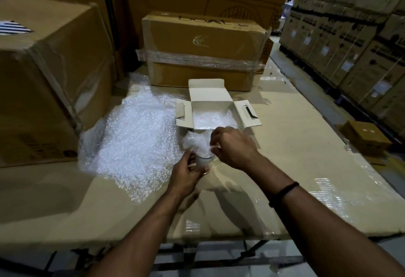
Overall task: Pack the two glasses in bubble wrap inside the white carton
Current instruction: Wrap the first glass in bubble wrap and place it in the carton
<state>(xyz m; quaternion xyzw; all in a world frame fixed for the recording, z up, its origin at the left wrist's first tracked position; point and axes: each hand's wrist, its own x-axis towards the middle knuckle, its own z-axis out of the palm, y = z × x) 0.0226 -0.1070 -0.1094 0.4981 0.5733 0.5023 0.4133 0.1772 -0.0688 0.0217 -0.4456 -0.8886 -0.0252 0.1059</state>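
Note:
The white carton (211, 95) stands open on the cardboard-covered table, flaps spread, with bubble wrap lying inside it. Just in front of it my left hand (186, 172) grips a clear glass (202, 161) from below. A crumpled piece of bubble wrap (195, 142) sticks out of the glass's top. My right hand (232, 147) pinches that wrap at the glass's right side. Behind my right hand the rim of a second glass (234, 126) shows faintly; the rest of it is hidden.
A large loose sheet of bubble wrap (133, 143) lies left of the carton. Brown boxes stand at the left (48, 75) and behind the carton (203, 51). A small brown box (366, 137) sits past the table's right edge, with stacked cartons beyond.

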